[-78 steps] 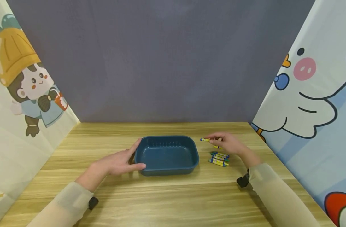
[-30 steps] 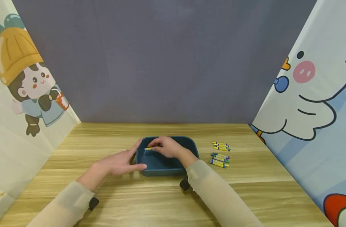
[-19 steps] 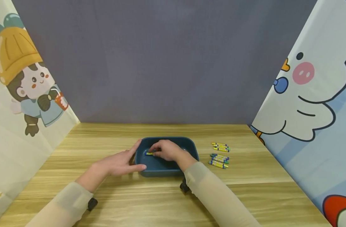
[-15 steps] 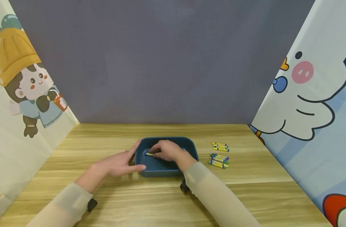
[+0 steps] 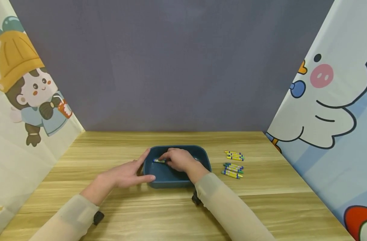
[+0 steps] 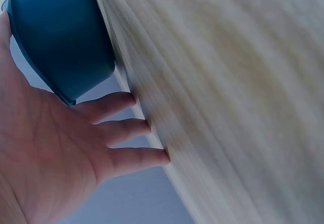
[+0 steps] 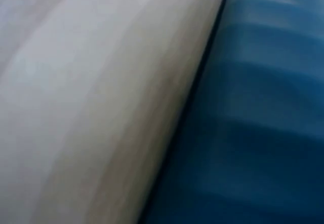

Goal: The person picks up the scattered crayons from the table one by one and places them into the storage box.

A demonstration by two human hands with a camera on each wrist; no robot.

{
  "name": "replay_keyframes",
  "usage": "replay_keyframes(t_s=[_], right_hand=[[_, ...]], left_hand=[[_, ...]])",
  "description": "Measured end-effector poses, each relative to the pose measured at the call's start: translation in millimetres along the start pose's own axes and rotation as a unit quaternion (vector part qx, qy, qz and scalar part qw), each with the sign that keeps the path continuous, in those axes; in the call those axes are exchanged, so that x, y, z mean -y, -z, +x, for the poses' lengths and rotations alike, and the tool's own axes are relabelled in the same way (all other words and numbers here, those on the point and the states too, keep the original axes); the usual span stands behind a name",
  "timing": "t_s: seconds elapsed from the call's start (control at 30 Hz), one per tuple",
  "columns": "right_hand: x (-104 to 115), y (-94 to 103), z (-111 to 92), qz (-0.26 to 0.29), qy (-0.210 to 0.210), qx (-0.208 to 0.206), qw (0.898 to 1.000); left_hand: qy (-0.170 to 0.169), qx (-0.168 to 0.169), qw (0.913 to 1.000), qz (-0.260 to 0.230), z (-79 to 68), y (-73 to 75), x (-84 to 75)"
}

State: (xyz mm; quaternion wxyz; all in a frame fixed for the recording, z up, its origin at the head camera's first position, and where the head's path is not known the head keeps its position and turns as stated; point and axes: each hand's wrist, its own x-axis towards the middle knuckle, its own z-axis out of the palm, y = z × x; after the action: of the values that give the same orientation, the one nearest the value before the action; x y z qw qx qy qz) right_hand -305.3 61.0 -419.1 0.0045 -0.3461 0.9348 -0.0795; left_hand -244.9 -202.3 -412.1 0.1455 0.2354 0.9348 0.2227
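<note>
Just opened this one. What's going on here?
A person is at a table with a blue tray. The left hand spreads around the tray's left end, thumb and index finger at its rim. The right hand is inside the tray with its fingers at a crayon; whether it is holding it or has let go is hard to tell. A far cluster and near cluster of crayons lie right of the tray.

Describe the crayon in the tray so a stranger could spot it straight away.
On the table sits a dark blue tray, with the left hand at its left end. Inside, toward that end, a crayon pokes out beside the right hand. It is the only one visible in the tray; other crayons lie outside, to the right.
</note>
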Motion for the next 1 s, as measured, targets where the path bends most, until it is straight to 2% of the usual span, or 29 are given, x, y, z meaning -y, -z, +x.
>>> replay_keyframes(t_s=[0.3, 1.0], right_hand=[[0.1, -4.3, 2.5, -0.018, -0.002, -0.022, 1.0], [1.2, -3.9, 3.0, -0.032, -0.006, -0.017, 0.999]], left_hand=[[-0.004, 0.003, 1.0, -0.006, -1.4, 1.5, -0.8], [0.005, 0.003, 1.0, -0.005, -1.6, 0.4, -1.5]])
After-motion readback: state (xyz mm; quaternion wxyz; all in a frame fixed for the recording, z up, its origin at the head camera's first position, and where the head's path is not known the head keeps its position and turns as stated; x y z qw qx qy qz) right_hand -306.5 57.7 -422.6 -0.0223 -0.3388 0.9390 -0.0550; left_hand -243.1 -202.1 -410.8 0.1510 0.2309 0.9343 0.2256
